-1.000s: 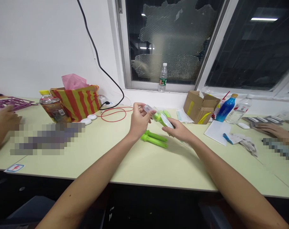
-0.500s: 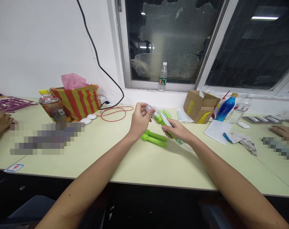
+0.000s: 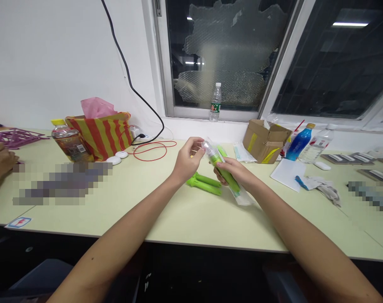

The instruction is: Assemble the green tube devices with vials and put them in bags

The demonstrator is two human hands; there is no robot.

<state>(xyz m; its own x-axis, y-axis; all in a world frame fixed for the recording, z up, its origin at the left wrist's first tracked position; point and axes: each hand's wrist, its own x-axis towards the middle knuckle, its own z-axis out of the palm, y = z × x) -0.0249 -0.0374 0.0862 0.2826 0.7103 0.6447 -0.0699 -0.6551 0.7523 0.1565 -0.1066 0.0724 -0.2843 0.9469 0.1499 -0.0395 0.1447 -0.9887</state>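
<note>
My right hand (image 3: 230,171) is wrapped round a green tube with a clear cap (image 3: 227,173), which tilts up to the left. A clear plastic wrapper (image 3: 244,199) lies along the tube and sticks out below that hand. At the tube's clear end, my left hand (image 3: 191,156) has its thumb and fingers closed in on the cap. Beneath the hands, green tube-like pieces (image 3: 206,185) lie on the table, and another green piece (image 3: 222,151) shows behind the tube.
A striped bag (image 3: 106,136) and a brown drink bottle (image 3: 72,143) stand left. At right are a cardboard box (image 3: 264,141), a blue bottle (image 3: 300,142) and a crumpled glove (image 3: 324,187). Another person's hand (image 3: 2,162) is at the far left.
The tube has swung more upright and shifted slightly right, with more of its green body and the wrapper showing. The person's hand at the far right has mostly left the view.
</note>
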